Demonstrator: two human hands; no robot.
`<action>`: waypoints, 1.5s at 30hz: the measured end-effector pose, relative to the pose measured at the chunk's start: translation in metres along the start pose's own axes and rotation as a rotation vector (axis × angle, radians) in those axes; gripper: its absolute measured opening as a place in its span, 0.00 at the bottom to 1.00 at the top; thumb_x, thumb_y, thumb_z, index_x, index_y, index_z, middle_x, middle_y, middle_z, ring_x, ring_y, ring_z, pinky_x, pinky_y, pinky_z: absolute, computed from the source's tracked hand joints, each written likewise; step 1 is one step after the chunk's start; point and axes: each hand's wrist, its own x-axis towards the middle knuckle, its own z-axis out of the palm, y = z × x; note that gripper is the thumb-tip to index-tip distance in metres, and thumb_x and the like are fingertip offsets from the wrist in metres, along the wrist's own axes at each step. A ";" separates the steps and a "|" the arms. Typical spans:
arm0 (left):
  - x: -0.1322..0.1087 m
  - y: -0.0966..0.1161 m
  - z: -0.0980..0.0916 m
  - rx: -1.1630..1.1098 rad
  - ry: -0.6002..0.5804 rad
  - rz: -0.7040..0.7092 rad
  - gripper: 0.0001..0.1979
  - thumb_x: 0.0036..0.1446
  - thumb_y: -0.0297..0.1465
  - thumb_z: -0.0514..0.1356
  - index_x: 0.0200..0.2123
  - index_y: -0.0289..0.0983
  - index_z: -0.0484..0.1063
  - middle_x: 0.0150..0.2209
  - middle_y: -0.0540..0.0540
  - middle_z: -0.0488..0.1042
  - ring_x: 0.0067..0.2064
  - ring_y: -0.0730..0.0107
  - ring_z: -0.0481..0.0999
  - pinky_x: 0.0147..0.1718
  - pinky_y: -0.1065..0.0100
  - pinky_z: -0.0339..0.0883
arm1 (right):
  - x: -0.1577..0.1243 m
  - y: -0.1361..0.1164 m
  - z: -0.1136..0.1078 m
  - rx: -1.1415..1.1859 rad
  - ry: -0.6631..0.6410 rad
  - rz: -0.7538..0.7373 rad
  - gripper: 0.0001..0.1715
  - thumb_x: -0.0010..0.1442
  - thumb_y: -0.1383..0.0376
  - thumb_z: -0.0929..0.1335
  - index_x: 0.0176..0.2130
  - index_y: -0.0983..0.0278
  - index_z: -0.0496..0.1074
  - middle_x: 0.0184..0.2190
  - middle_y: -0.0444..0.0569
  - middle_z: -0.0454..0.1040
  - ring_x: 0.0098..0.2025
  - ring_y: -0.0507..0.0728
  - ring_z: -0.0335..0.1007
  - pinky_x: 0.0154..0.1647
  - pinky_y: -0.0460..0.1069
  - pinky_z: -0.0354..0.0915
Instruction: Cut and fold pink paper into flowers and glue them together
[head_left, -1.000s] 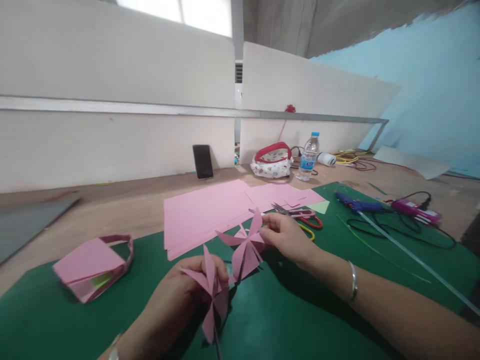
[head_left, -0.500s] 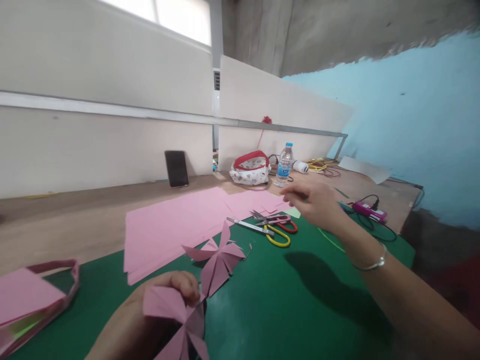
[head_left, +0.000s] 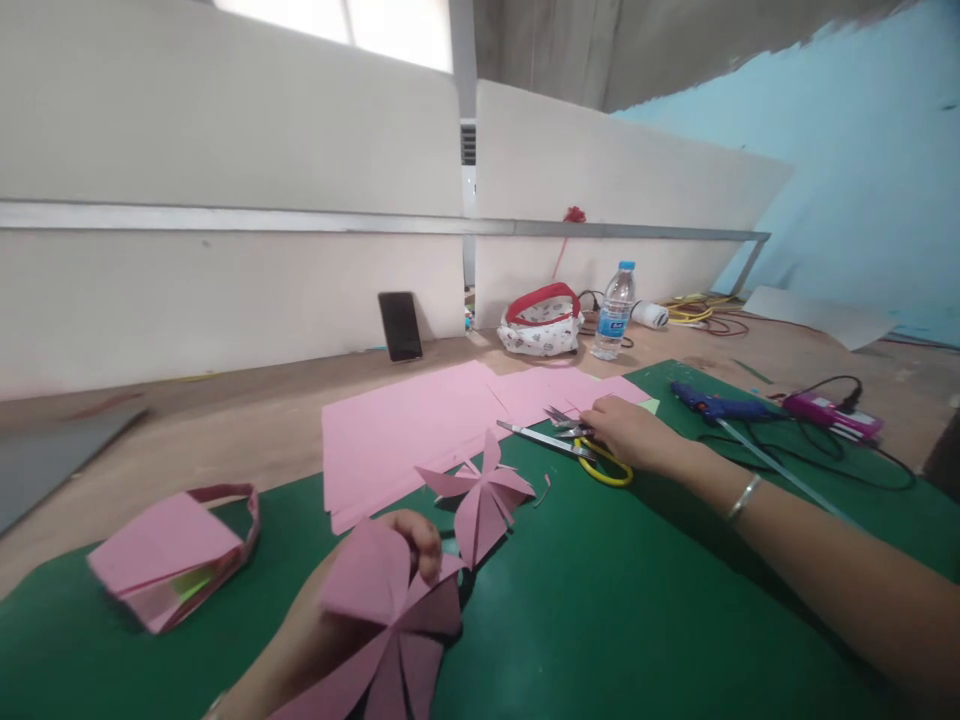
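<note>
My left hand (head_left: 416, 545) is closed on a pink paper flower (head_left: 394, 625) with several folded petals, held low near the camera. The palm is partly hidden behind its petals. Just beyond lies a second pink paper flower (head_left: 484, 495) on the green mat. My right hand (head_left: 626, 430) has its fingers down over the handles of small scissors (head_left: 564, 422), whose pointed blades stick out to the left; the handles are covered. Beside them lies a pair of scissors with long silver blades and a yellow handle (head_left: 606, 470).
Pink paper sheets (head_left: 405, 430) lie behind the flowers on the green mat (head_left: 600, 600). At left sits a pink paper bag (head_left: 169, 550). Farther back are a phone (head_left: 400, 327), a pouch (head_left: 541, 325) and a water bottle (head_left: 613, 315). A blue glue gun (head_left: 720, 404) with cables lies right.
My right hand has come down from above the mat onto the small scissors. My left hand still holds the flower. The view has turned, bringing the glue gun into sight.
</note>
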 end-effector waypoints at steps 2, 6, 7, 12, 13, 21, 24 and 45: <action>0.004 -0.001 -0.007 -0.011 -0.024 0.006 0.14 0.45 0.40 0.66 0.27 0.34 0.77 0.22 0.48 0.73 0.25 0.71 0.69 0.25 0.72 0.61 | 0.000 -0.002 -0.007 -0.027 0.028 0.039 0.10 0.59 0.73 0.62 0.40 0.70 0.71 0.36 0.59 0.70 0.39 0.61 0.65 0.32 0.49 0.56; 0.009 0.001 -0.012 -0.028 -0.023 0.032 0.16 0.35 0.39 0.71 0.25 0.32 0.77 0.21 0.49 0.73 0.24 0.73 0.69 0.24 0.74 0.63 | -0.013 -0.020 -0.037 -0.039 0.120 0.052 0.14 0.58 0.76 0.61 0.44 0.72 0.69 0.38 0.60 0.69 0.41 0.62 0.63 0.36 0.50 0.57; 0.009 0.002 -0.011 -0.037 -0.014 0.028 0.17 0.34 0.38 0.72 0.25 0.32 0.77 0.21 0.50 0.73 0.23 0.73 0.70 0.24 0.74 0.64 | -0.020 -0.028 -0.045 -0.027 0.140 0.025 0.15 0.59 0.74 0.61 0.46 0.71 0.68 0.39 0.58 0.68 0.41 0.61 0.63 0.37 0.50 0.57; 0.004 0.005 0.004 -0.096 0.079 -0.002 0.10 0.42 0.31 0.69 0.30 0.37 0.76 0.26 0.53 0.74 0.28 0.74 0.73 0.28 0.77 0.66 | -0.057 -0.079 -0.068 0.158 0.270 -0.338 0.18 0.60 0.73 0.61 0.50 0.70 0.66 0.39 0.55 0.69 0.37 0.58 0.63 0.34 0.49 0.58; 0.002 0.005 0.007 -0.104 0.091 -0.005 0.09 0.42 0.29 0.69 0.30 0.37 0.75 0.27 0.53 0.74 0.29 0.75 0.73 0.29 0.77 0.66 | -0.062 -0.088 -0.067 0.160 0.285 -0.361 0.17 0.60 0.73 0.61 0.49 0.70 0.67 0.36 0.55 0.69 0.34 0.58 0.63 0.32 0.50 0.57; -0.006 0.009 0.019 -0.117 0.096 -0.039 0.04 0.48 0.26 0.65 0.29 0.38 0.73 0.27 0.54 0.73 0.30 0.75 0.71 0.31 0.76 0.64 | -0.069 -0.129 -0.037 0.199 0.585 -0.324 0.10 0.59 0.71 0.64 0.40 0.73 0.72 0.27 0.51 0.69 0.27 0.58 0.61 0.25 0.51 0.54; -0.007 0.007 0.017 -0.111 0.089 -0.067 0.05 0.47 0.28 0.66 0.30 0.38 0.73 0.27 0.53 0.73 0.30 0.74 0.71 0.31 0.75 0.64 | -0.070 -0.130 -0.036 0.231 0.587 -0.301 0.10 0.60 0.70 0.63 0.40 0.73 0.72 0.27 0.51 0.69 0.27 0.58 0.62 0.25 0.51 0.54; -0.006 0.003 0.048 -0.021 0.167 -0.107 0.08 0.48 0.35 0.65 0.27 0.36 0.76 0.23 0.49 0.72 0.24 0.73 0.67 0.24 0.73 0.61 | -0.068 -0.127 -0.034 0.193 0.698 -0.245 0.15 0.63 0.69 0.60 0.42 0.73 0.74 0.26 0.52 0.69 0.27 0.57 0.63 0.23 0.51 0.56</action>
